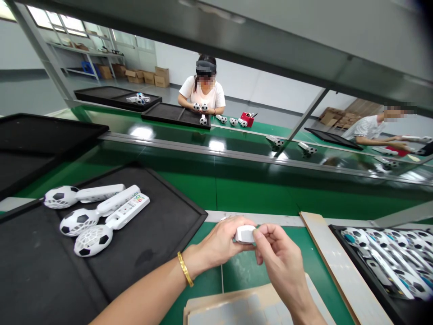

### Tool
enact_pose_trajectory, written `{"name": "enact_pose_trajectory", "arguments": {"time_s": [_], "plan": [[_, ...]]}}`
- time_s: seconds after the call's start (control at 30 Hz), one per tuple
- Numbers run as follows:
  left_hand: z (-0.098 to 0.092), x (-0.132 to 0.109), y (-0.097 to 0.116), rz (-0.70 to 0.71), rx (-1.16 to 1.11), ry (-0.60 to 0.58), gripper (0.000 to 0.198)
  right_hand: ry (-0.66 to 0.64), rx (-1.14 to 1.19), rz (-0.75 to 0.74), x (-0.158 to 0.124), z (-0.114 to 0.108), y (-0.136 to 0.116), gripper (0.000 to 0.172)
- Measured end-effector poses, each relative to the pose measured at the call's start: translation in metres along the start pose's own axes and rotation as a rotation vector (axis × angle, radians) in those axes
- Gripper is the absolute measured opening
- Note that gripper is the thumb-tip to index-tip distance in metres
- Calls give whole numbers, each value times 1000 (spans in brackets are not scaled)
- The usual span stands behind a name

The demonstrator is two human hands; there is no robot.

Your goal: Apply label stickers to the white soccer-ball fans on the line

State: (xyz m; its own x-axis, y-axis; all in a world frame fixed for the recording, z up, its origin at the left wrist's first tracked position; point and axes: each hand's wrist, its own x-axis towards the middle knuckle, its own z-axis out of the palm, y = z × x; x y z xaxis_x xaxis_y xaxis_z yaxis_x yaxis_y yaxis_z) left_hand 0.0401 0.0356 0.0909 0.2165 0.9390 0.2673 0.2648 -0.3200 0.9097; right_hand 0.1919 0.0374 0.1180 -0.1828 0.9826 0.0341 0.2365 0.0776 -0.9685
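My left hand [225, 239], with a gold bracelet at the wrist, is wrapped round a white device [246, 234] whose flat end faces me. At the right edge of that end, my right hand [277, 248] has its thumb and fingers pinched together. Anything small between those fingertips cannot be made out. Most of the device is hidden by my left hand. On a black tray [145, 248] to the left lie three white devices [117, 205] with football-patterned heads.
Cardboard sheets [237, 307] lie below my hands. A long board [341, 266] and a black tray [334, 234] of football-headed devices are at right. Across the green conveyor [189, 180], two people handle similar devices. A metal frame crosses overhead.
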Motion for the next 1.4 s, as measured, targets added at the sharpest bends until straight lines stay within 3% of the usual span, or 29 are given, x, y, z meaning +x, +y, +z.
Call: {"name": "enact_pose_trajectory", "arguments": {"time_s": [0.63, 1.17, 1.27, 1.4], "plan": [[1, -1, -1, 28, 37, 11, 31, 107, -248, -167, -4, 6, 5, 21], [3, 0, -4, 26, 29, 24, 31, 210, -266, -221, -1, 13, 16, 22], [1, -2, -3, 27, 28, 15, 29, 146, -120, -132, -1, 11, 20, 22], [-1, -3, -5, -31, -3, 44, 30, -10, -28, -257, 1, 9, 30, 26]]}}
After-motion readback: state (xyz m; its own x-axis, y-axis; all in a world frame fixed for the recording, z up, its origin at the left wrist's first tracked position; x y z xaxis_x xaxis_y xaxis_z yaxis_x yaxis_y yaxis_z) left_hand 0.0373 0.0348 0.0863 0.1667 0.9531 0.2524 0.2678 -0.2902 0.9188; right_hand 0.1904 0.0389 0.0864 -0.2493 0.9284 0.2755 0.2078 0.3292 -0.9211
